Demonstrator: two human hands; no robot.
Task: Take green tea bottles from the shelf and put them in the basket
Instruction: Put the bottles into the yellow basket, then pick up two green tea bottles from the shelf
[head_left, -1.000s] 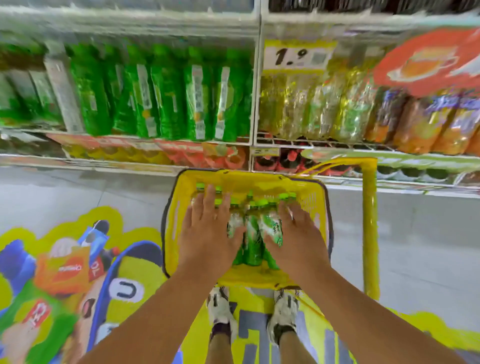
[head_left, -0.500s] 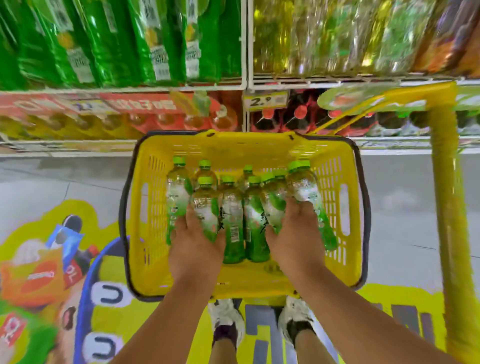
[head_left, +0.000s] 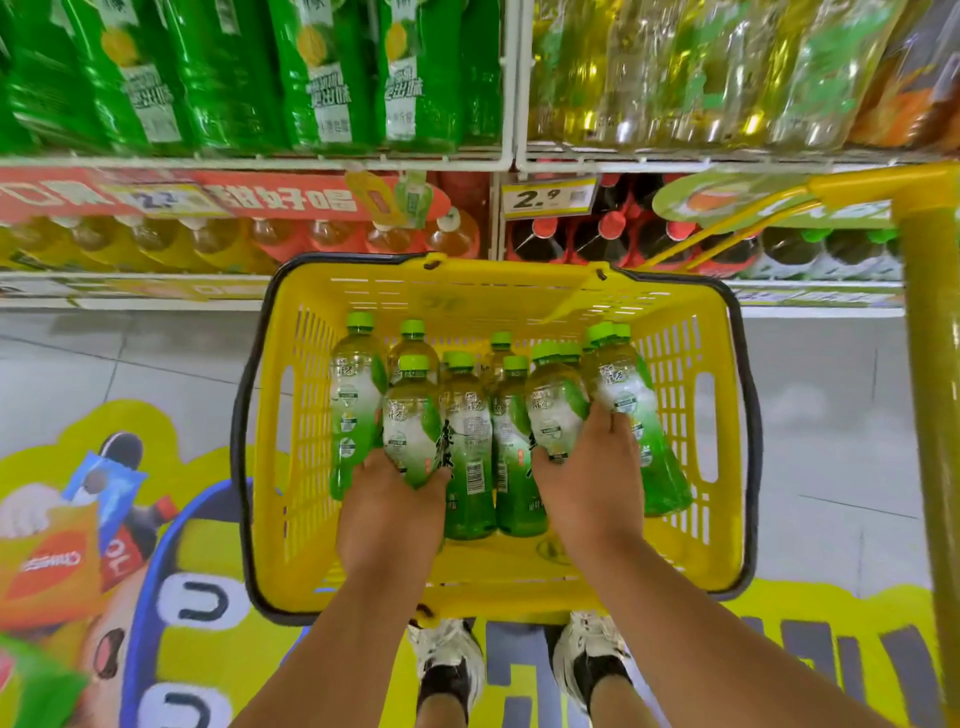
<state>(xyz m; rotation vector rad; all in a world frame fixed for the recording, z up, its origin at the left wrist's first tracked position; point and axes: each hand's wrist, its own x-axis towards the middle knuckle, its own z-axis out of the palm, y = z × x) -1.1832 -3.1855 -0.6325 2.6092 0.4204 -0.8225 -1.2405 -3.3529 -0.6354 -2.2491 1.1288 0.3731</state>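
Down inside the yellow basket (head_left: 675, 530) both forearms are reaching from the near edge, backs of the hands facing up. The left hand (head_left: 392, 512) is curling its fingers around the lower part of a green tea bottle (head_left: 410, 421) on the left side of the group, and the right hand (head_left: 592, 483) is gripping two bottles at once, one (head_left: 553, 405) under the thumb side and another one (head_left: 623, 384) under the outer fingers. All the bottles are lying close together on the basket bottom, long axes running away from the person, green caps pointing to the shelf (head_left: 509, 161). They are clear on top and green below, with white-green labels.
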